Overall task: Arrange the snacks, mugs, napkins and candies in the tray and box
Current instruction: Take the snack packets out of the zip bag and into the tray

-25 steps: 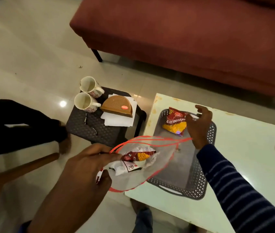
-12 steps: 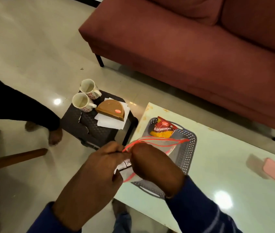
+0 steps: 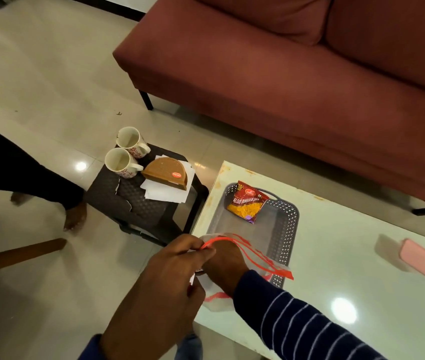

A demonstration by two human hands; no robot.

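Bag [image 3: 255, 258] pinched by left hand [image 3: 164, 284]; right hand [image 3: 223, 263] seemingly inside

There is only one view, from a camera worn on the person's head. It looks forward and steeply down. The hands are closest, at the lower middle of the picture. The white desk [image 3: 336, 255] runs to the lower right, a dark stool [image 3: 138, 203] stands left of it, and a red sofa [image 3: 297, 81] fills the top, farther away.
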